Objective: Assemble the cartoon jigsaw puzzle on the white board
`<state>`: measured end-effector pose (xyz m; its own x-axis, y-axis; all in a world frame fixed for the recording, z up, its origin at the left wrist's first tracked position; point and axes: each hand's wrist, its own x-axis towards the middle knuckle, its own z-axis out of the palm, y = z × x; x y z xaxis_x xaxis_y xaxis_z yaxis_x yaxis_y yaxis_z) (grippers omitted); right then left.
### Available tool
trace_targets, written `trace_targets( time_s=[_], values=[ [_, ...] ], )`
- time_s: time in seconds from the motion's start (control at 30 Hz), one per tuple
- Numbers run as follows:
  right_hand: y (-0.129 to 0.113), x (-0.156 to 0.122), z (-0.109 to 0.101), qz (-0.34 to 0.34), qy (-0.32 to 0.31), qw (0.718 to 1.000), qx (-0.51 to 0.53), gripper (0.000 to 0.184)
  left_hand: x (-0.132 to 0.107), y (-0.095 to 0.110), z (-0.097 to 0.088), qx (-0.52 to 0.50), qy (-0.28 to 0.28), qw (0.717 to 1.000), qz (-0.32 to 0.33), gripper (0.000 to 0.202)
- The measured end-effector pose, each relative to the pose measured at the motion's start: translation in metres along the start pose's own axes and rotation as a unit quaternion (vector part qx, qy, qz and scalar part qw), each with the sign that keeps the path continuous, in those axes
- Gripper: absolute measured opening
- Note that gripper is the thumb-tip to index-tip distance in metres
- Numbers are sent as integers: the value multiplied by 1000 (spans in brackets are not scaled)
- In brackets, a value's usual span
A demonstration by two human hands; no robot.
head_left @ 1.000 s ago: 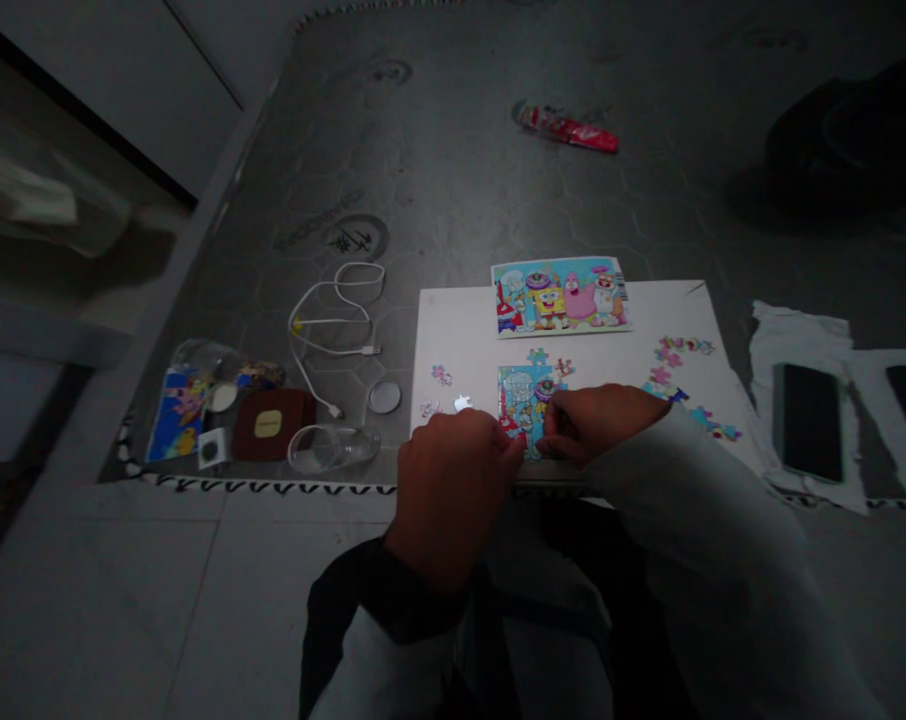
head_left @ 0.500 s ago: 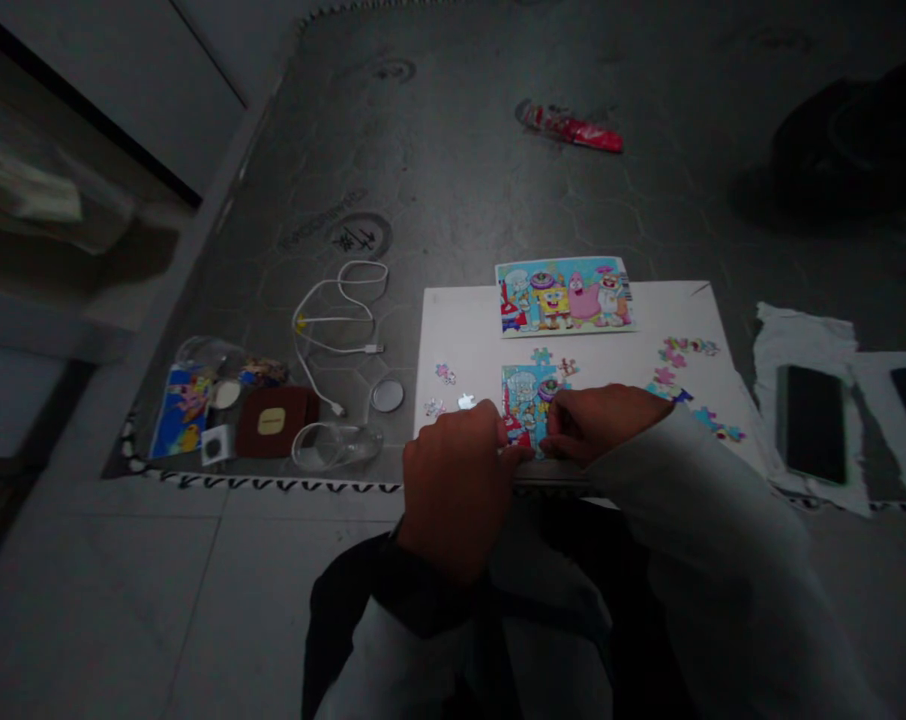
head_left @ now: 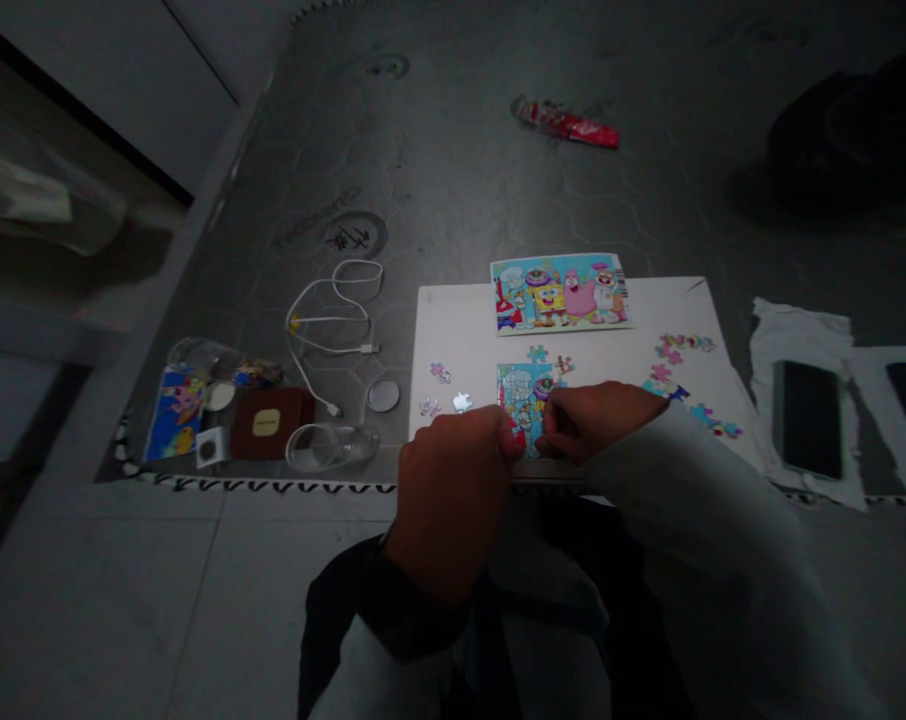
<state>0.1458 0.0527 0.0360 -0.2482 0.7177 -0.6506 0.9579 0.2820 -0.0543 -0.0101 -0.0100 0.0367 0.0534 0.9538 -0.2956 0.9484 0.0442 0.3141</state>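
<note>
A part-built cartoon jigsaw (head_left: 522,392) lies near the front edge of a white board (head_left: 468,335). My left hand (head_left: 449,490) is curled, its fingertips pressed on the jigsaw's lower left edge. My right hand (head_left: 592,420) is also curled, pinching at the jigsaw's lower right; what it holds, if anything, is hidden. A cartoon reference picture (head_left: 559,293) lies at the board's far edge. Loose pieces (head_left: 674,365) are scattered on the board's right side, and a few more pieces (head_left: 442,388) lie to the left.
On the grey mat left of the board lie a white cable (head_left: 333,315), a round lid (head_left: 383,396), a clear glass (head_left: 329,446), a brown box (head_left: 265,425) and a colourful bag (head_left: 174,410). A red wrapper (head_left: 569,123) lies far back. Two dark phones (head_left: 805,418) rest on white cloth at right.
Both hands stay on the jigsaw's front edge. My left hand has curled a little tighter and shifted slightly; the view has moved a bit.
</note>
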Motion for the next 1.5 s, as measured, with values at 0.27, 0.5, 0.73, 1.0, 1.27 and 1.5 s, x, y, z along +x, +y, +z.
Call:
trace_targets(
  time_s=[0.27,0.5,0.73,1.0,1.27,1.5],
  values=[
    [-1,1,0,3,-15,1000,-5,24,6,-1,5,-46,-33,998,11,27],
    [-3,1,-2,8,-30,999,-13,24,5,6,3,-49,-59,997,1,21],
    [-4,1,4,-16,-6,999,-47,27,8,-2,7,-72,-54,996,22,21],
    [1,4,11,-29,-4,999,-21,26,7,-1,6,-103,-72,991,35,21],
    [-7,5,3,-6,-45,999,-13,29,7,1,4,-105,-92,990,28,24],
    [-13,-3,-6,0,-34,999,-13,26,15,-4,6,-111,-117,987,25,21]
  ],
)
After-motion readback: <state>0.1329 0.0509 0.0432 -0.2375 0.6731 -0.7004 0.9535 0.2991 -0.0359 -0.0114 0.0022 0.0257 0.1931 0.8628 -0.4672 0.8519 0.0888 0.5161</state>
